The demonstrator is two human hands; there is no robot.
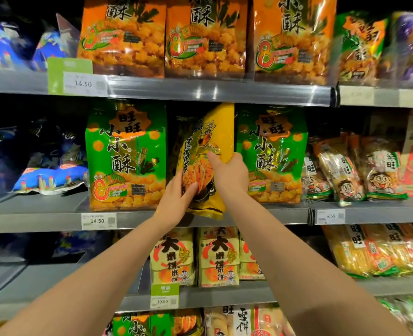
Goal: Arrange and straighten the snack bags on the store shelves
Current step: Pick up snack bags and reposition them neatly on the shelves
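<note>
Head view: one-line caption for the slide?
Both hands hold a tilted yellow snack bag between two green bags on the middle shelf.

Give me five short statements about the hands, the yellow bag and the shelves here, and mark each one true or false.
1. Both hands are on the yellow bag. True: the left hand is at its lower left side and the right hand grips its right edge.
2. The yellow bag stands upright and square. False: it is tilted, top leaning right.
3. It sits between two green bags. True: one green bag is on its left, another on its right.
4. The shelf above holds blue bags directly over the yellow bag. False: orange bags stand there.
5. The price tag below the left green bag reads 8.50. False: it reads 14.50.
</note>
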